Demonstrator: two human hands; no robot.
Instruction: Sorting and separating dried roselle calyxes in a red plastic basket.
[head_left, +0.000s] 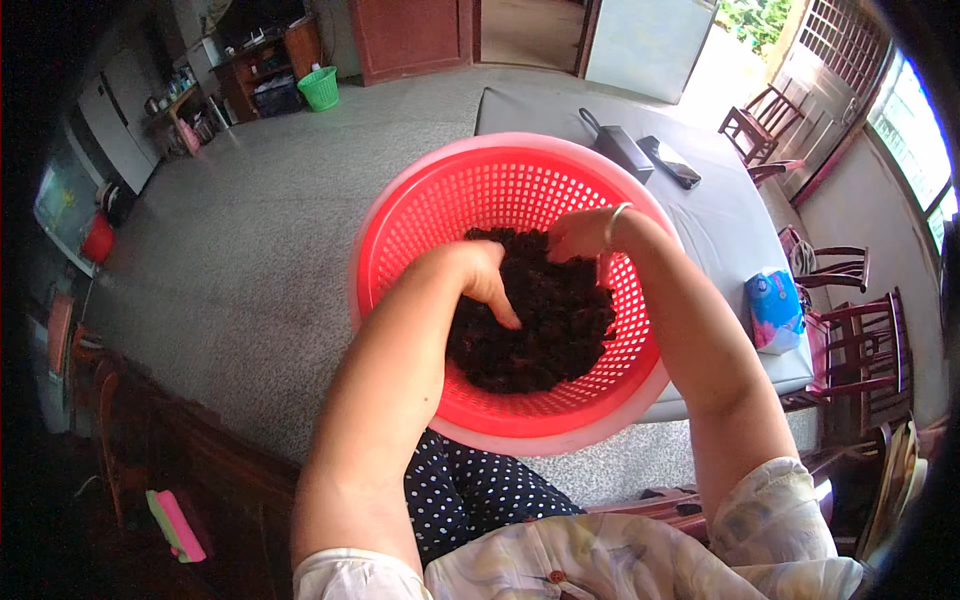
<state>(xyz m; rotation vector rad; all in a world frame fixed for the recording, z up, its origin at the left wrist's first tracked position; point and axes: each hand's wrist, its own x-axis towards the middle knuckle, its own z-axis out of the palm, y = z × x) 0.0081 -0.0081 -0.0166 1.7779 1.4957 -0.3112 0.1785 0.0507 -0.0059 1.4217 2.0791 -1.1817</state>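
A red plastic colander basket (405, 405) with a perforated wall sits before me, its outer rim pale pink. In it lies a heap of dark, crinkled pieces (540, 360) that look like dried food; their exact kind is unclear. My left hand (487, 279) reaches into the left side of the heap, thumb spread and the other fingers mostly hidden. At the far right of the heap is my right hand (581, 234), with a bangle at the wrist. Its fingertips touch the dark pieces, and shadow hides whether they grip any.
Partly behind the basket stands a grey-covered table (720, 225). On it are a dark box-shaped case (624, 152), a smartphone (670, 161) and a blue tissue pack (775, 311). Wooden chairs (855, 345) line the right side. A green wastebasket (319, 88) stands across the floor.
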